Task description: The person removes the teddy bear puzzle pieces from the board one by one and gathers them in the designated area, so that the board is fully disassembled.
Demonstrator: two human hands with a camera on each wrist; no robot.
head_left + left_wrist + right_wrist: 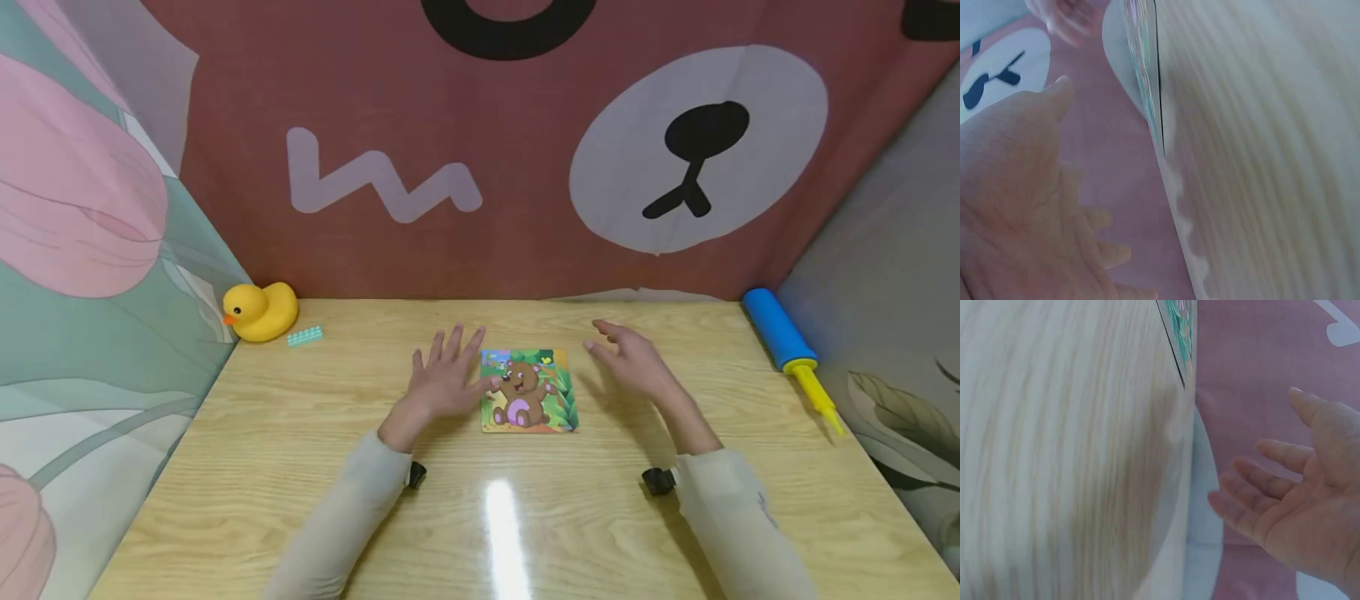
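A square picture board (528, 392) with a cartoon bear on it lies flat on the wooden table. On its left side my left hand (444, 379) is spread, palm down, with the thumb overlapping the board's left edge in the head view. In the left wrist view the left hand (1022, 206) hovers over the tabletop with its fingers extended. To the board's right is my right hand (630, 360), raised with relaxed fingers and holding nothing. The right wrist view has the right hand (1304, 487) apart from the board (1180, 334).
At the table's back left sits a yellow rubber duck (262, 312), beside a small teal patterned strip (305, 336). A blue and yellow pump-like toy (782, 333) lies along the right edge. A brown printed curtain (517, 233) borders the wooden table (360, 533) behind.
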